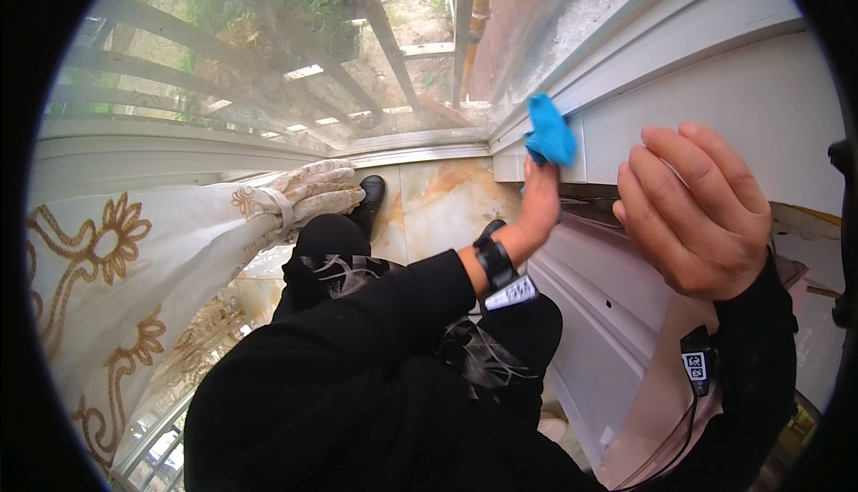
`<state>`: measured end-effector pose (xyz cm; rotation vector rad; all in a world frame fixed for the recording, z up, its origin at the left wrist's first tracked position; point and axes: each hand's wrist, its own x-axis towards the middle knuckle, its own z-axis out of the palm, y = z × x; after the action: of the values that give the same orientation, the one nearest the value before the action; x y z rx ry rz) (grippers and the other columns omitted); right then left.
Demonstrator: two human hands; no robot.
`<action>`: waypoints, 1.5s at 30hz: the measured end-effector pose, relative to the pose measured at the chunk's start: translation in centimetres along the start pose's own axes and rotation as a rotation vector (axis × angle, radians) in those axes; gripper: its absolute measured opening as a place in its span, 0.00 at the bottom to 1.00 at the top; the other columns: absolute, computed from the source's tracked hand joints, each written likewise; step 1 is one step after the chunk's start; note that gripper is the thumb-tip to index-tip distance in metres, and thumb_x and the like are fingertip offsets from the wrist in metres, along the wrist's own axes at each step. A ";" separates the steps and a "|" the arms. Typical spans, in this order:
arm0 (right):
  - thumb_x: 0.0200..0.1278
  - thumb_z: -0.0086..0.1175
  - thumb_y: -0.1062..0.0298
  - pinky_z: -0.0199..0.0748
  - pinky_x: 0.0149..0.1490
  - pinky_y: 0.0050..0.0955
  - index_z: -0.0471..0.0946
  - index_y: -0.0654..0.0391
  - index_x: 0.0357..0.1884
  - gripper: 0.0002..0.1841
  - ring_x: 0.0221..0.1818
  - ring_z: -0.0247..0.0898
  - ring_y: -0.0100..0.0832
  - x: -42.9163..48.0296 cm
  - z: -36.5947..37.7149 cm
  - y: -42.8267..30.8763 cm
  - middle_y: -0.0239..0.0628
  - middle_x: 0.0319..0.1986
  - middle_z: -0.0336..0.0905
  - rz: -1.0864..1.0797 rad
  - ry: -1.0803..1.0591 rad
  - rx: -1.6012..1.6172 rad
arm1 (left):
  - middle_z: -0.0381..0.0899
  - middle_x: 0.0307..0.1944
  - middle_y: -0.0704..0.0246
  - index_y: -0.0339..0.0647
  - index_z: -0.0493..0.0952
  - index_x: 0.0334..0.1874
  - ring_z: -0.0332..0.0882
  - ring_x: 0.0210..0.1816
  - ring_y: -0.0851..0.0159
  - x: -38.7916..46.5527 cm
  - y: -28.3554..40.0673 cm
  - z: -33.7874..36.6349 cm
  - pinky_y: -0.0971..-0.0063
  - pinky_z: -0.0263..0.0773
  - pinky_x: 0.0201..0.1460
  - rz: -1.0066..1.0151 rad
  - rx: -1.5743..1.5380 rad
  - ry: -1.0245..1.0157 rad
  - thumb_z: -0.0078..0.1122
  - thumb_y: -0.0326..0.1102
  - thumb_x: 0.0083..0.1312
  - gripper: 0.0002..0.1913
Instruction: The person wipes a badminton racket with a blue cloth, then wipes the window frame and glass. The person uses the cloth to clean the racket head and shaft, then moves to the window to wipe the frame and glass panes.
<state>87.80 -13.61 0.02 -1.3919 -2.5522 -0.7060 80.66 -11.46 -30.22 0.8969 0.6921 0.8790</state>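
Note:
My left hand (540,194) holds a blue cloth (552,131) bunched at the fingers. The cloth lies over the white ledge and lower window frame (576,100), near the corner where the frames meet. To the right, my right hand (697,210) is raised before the white panel (710,116) below the frame. Its fingers are loosely bent with small gaps, and no object shows in them. The thumb and palm are mostly hidden. A dark band with a printed tag (511,292) circles my left wrist.
A white curtain with brown flowers (120,230) is tied back at left. Window glass (281,43) fronts outdoor bars (375,29). Pale furniture (596,297) stands beside my legs, above a marbled tile floor (436,214). A cable (690,425) hangs by my right sleeve.

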 end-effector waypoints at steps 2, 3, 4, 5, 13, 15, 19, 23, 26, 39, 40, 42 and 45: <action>0.53 0.59 0.68 0.75 0.58 0.40 0.81 0.62 0.33 0.09 0.48 0.77 0.39 0.5 -0.8 -0.1 0.39 0.36 0.80 0.007 -0.078 0.065 | 0.66 0.64 0.55 0.34 0.59 0.70 0.63 0.63 0.56 2.3 -2.6 -2.7 0.64 0.56 0.69 -0.291 0.136 0.066 0.34 0.46 0.78 0.26; 0.56 0.59 0.67 0.76 0.57 0.41 0.81 0.62 0.35 0.09 0.49 0.77 0.40 0.8 -1.3 -0.2 0.41 0.36 0.80 0.004 -0.105 0.100 | 0.66 0.65 0.56 0.34 0.59 0.70 0.63 0.64 0.56 3.4 -3.4 -3.6 0.65 0.56 0.69 -0.478 0.035 0.086 0.35 0.48 0.78 0.27; 0.56 0.59 0.67 0.76 0.57 0.42 0.80 0.63 0.35 0.09 0.49 0.77 0.42 1.1 -1.7 -0.1 0.42 0.37 0.79 -0.016 -0.104 0.131 | 0.65 0.66 0.58 0.34 0.58 0.70 0.63 0.64 0.57 4.4 -3.8 -3.8 0.65 0.56 0.69 -0.574 -0.080 0.113 0.35 0.48 0.78 0.27; 0.56 0.59 0.68 0.77 0.56 0.42 0.80 0.64 0.35 0.09 0.49 0.77 0.42 1.2 -2.3 0.1 0.43 0.37 0.79 -0.043 -0.118 0.153 | 0.64 0.67 0.59 0.35 0.58 0.71 0.63 0.64 0.58 4.8 -3.6 -4.1 0.66 0.55 0.70 -0.758 -0.160 0.178 0.35 0.48 0.78 0.27; 0.60 0.56 0.70 0.75 0.60 0.47 0.81 0.66 0.42 0.12 0.59 0.71 0.47 -1.0 -9.6 1.7 0.49 0.47 0.80 -0.091 -0.140 -0.058 | 0.62 0.70 0.58 0.40 0.66 0.66 0.54 0.72 0.55 -2.9 9.5 2.5 0.64 0.50 0.74 0.537 0.396 -0.195 0.47 0.34 0.71 0.21; 0.59 0.56 0.71 0.73 0.61 0.47 0.81 0.66 0.43 0.12 0.60 0.70 0.48 -1.9 -11.2 1.2 0.49 0.49 0.79 -0.070 -0.187 -0.125 | 0.65 0.70 0.62 0.48 0.76 0.60 0.51 0.75 0.51 -2.2 12.4 4.8 0.59 0.49 0.75 1.003 0.514 -0.262 0.54 0.31 0.65 0.20; 0.56 0.56 0.75 0.70 0.63 0.47 0.81 0.66 0.43 0.12 0.61 0.69 0.51 -3.8 -14.5 -1.4 0.50 0.51 0.78 0.099 -0.236 -0.159 | 0.67 0.70 0.80 0.55 0.78 0.60 0.50 0.75 0.58 0.9 14.1 5.1 0.57 0.38 0.77 1.654 1.289 -0.369 0.53 0.35 0.61 0.22; 0.52 0.58 0.78 0.70 0.62 0.45 0.81 0.65 0.41 0.13 0.61 0.69 0.52 -5.4 -17.5 -3.9 0.49 0.51 0.78 0.258 -0.236 -0.218 | 0.73 0.62 0.64 0.43 0.79 0.54 0.68 0.64 0.59 3.3 10.9 2.0 0.63 0.61 0.67 1.159 1.181 -1.055 0.50 0.32 0.60 0.20; 0.46 0.61 0.76 0.71 0.59 0.44 0.80 0.64 0.38 0.13 0.59 0.70 0.51 -5.6 -18.6 -5.7 0.48 0.49 0.78 0.371 -0.200 -0.241 | 0.78 0.50 0.60 0.39 0.80 0.46 0.77 0.53 0.61 4.1 10.1 -0.6 0.68 0.72 0.56 1.522 1.543 -1.208 0.50 0.32 0.59 0.14; 0.57 0.66 0.62 0.66 0.61 0.38 0.70 0.63 0.60 0.30 0.57 0.69 0.44 -0.6 -12.6 -13.5 0.49 0.53 0.73 0.940 0.359 0.585 | 0.77 0.36 0.64 0.39 0.72 0.45 0.77 0.38 0.63 -10.2 33.7 2.6 0.69 0.72 0.40 0.342 0.706 -0.782 0.61 0.36 0.66 0.12; 0.58 0.65 0.62 0.69 0.58 0.33 0.71 0.64 0.59 0.29 0.52 0.72 0.38 0.2 -11.1 -14.1 0.46 0.49 0.75 1.001 0.451 0.814 | 0.76 0.35 0.69 0.39 0.72 0.45 0.73 0.38 0.70 -10.7 34.8 2.3 0.74 0.71 0.39 0.317 0.653 -0.782 0.62 0.35 0.66 0.11; 0.62 0.63 0.63 0.72 0.46 0.21 0.74 0.64 0.53 0.21 0.39 0.73 0.21 0.6 -9.2 -15.2 0.33 0.37 0.79 1.098 0.530 1.244 | 0.74 0.34 0.76 0.40 0.73 0.43 0.70 0.38 0.79 -11.0 36.6 1.1 0.81 0.69 0.38 0.231 0.647 -0.778 0.63 0.35 0.67 0.10; 0.64 0.61 0.64 0.70 0.41 0.18 0.77 0.62 0.46 0.14 0.34 0.71 0.17 0.6 -7.6 -17.3 0.27 0.32 0.77 1.262 0.483 1.421 | 0.73 0.33 0.76 0.41 0.73 0.41 0.69 0.36 0.80 -10.4 38.3 -2.0 0.83 0.68 0.38 0.124 0.691 -0.871 0.64 0.35 0.67 0.09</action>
<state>72.48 -24.67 1.16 -1.4249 -0.8087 0.7501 60.79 -6.85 3.94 1.8012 0.1506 0.2585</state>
